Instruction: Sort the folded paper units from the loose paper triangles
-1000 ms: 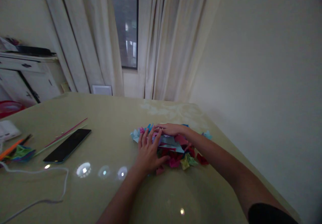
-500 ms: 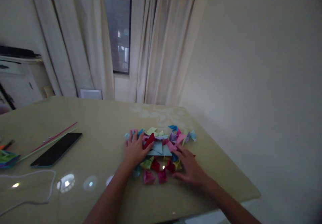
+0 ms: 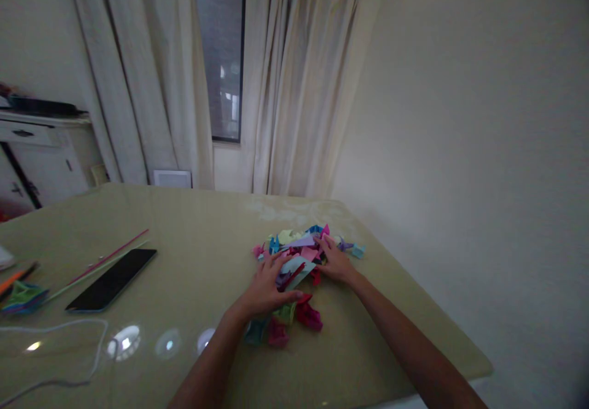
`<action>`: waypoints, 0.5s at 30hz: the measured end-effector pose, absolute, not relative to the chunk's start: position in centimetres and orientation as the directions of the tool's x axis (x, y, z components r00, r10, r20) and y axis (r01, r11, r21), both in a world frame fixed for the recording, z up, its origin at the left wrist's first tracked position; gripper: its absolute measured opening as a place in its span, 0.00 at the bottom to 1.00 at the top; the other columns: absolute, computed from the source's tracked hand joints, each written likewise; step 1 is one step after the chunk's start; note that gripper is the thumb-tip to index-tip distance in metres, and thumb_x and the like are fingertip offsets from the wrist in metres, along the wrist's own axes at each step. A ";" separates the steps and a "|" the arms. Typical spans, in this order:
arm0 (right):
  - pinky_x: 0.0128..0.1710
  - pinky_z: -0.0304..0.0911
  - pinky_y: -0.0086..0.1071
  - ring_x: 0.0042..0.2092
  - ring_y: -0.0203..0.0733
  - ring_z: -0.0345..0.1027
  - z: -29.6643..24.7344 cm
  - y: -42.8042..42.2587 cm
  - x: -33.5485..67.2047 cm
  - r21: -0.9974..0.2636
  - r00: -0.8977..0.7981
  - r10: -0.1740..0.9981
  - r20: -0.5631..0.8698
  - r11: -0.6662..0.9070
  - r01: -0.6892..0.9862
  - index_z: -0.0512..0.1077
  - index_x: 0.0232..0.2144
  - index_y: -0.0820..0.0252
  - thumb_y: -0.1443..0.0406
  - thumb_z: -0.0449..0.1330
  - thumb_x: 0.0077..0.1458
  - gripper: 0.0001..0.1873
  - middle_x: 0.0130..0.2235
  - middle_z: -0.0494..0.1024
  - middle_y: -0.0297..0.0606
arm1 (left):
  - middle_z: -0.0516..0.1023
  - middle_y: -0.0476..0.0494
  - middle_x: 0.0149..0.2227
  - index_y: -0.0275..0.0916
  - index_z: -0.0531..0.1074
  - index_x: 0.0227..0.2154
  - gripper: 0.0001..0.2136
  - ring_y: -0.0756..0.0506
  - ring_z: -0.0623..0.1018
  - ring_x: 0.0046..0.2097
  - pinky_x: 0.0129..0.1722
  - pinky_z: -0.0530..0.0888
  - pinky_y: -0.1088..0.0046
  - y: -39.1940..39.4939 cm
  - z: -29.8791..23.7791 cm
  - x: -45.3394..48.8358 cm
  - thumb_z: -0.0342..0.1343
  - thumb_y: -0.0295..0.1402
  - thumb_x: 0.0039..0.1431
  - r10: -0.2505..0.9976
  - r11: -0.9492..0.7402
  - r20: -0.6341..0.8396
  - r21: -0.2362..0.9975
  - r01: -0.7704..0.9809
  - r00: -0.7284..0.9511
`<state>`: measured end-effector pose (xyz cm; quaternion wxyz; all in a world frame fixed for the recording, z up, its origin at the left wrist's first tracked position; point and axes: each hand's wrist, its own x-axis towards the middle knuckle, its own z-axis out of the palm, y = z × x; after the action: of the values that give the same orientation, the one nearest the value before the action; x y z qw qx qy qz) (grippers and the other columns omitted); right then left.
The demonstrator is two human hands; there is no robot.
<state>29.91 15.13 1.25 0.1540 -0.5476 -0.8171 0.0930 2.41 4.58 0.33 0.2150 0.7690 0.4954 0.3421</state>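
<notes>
A person's bare hands bracket a heap of folded colored paper (image 3: pixel 306 252) on a glossy pale table (image 3: pixel 193 225), the heap lying right of the table's middle and toward its right-hand edge. The left hand (image 3: pixel 267 286) rests at the heap's eight o'clock, its grip apart, with fingers over the paper and thumb stretched toward three. The right hand (image 3: pixel 337 263) reaches in from four o'clock, its grip also apart, fingertips touching the pieces; whether any paper is pinched beneath either hand cannot be told.

Between the hands lies a pale blue sheet (image 3: pixel 301 268), with blue, pink and lilac folds massed above it. Toward six and seven o'clock, nearest the wearer, sit a crimson piece (image 3: pixel 309 315), a green piece (image 3: pixel 286 313), a dark pink piece (image 3: pixel 278 333) and a teal piece (image 3: pixel 255 331). A light blue piece (image 3: pixel 358 251) marks the heap's three o'clock.

Well apart at nine o'clock lies a black phone (image 3: pixel 111 280), a pink stick (image 3: pixel 115 252) just beyond it; a white cord (image 3: pixel 99 351) curls at eight. Cream curtains (image 3: pixel 304 90) hang at twelve.
</notes>
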 end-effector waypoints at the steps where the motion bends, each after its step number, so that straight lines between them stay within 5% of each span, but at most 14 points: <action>1: 0.66 0.59 0.55 0.69 0.65 0.59 1.4 16.0 29.0 -0.342 -0.404 0.902 0.154 0.432 0.834 0.62 0.70 0.56 0.51 0.69 0.54 0.46 0.71 0.61 0.56 | 0.56 0.33 0.74 0.51 0.61 0.71 0.47 0.23 0.53 0.74 0.68 0.58 0.36 4.5 0.1 2.6 0.67 0.61 0.49 0.910 -0.415 0.294 0.661 0.625 0.294; 6: 0.58 0.67 0.50 0.55 0.59 0.74 2.6 17.6 24.0 -0.521 -0.645 0.729 0.229 0.651 0.552 0.75 0.58 0.60 0.60 0.73 0.46 0.35 0.56 0.79 0.51 | 0.46 0.33 0.77 0.50 0.55 0.73 0.56 0.21 0.46 0.76 0.69 0.54 0.34 4.6 -1.4 3.6 0.73 0.55 0.42 0.908 -0.409 0.337 0.579 0.705 0.250; 10: 0.53 0.71 0.46 0.48 0.53 0.77 3.0 15.7 21.1 -0.768 -0.725 0.628 0.283 0.601 0.222 0.78 0.49 0.56 0.60 0.68 0.54 0.20 0.47 0.84 0.40 | 0.44 0.31 0.77 0.46 0.46 0.75 0.59 0.24 0.45 0.76 0.71 0.53 0.39 5.0 -1.1 3.5 0.73 0.48 0.44 0.865 -0.405 0.490 0.551 0.730 0.110; 15: 0.50 0.73 0.44 0.46 0.49 0.77 3.2 13.1 20.1 -0.832 -0.728 0.623 0.288 0.538 0.131 0.78 0.50 0.57 0.58 0.65 0.56 0.20 0.45 0.83 0.38 | 0.60 0.32 0.71 0.46 0.49 0.74 0.44 0.30 0.61 0.71 0.67 0.64 0.46 5.3 -0.4 2.8 0.63 0.35 0.57 0.857 -0.351 0.515 0.624 0.698 -0.030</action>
<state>20.14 13.15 3.19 0.2904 -0.2278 -0.8275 0.4231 2.82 5.26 -0.36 0.0890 0.6907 0.5628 0.4452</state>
